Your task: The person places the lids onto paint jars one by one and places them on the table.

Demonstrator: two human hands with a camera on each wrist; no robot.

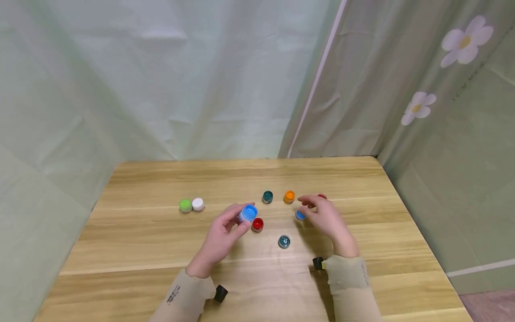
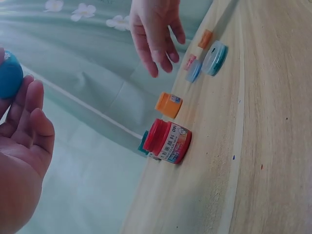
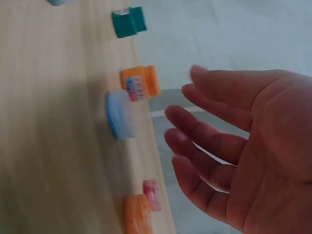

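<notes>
My left hand [image 1: 220,236] grips an uncapped blue paint jar [image 1: 248,213] between thumb and fingers, raised over the table and tilted toward me. Just beside it stands an open red paint jar [image 2: 168,141]. With fingers parted and slightly bent, my right hand [image 1: 327,220] hovers over a blue lid [image 3: 119,115] on the table. Nothing is between its fingers in the right wrist view. Behind the lid is an open orange paint jar [image 1: 289,197]. An orange lid [image 3: 138,214] and a red lid [image 3: 152,195] lie near the right hand; in the head view the hand hides the orange one.
An open dark green jar [image 1: 267,197] stands at the back of the wooden table [image 1: 141,250]. Its paint-smeared lid [image 1: 284,241] lies nearer to me. Light green [image 1: 185,205] and white [image 1: 198,204] jars stand together at left. A curtain [image 1: 225,89] hangs behind.
</notes>
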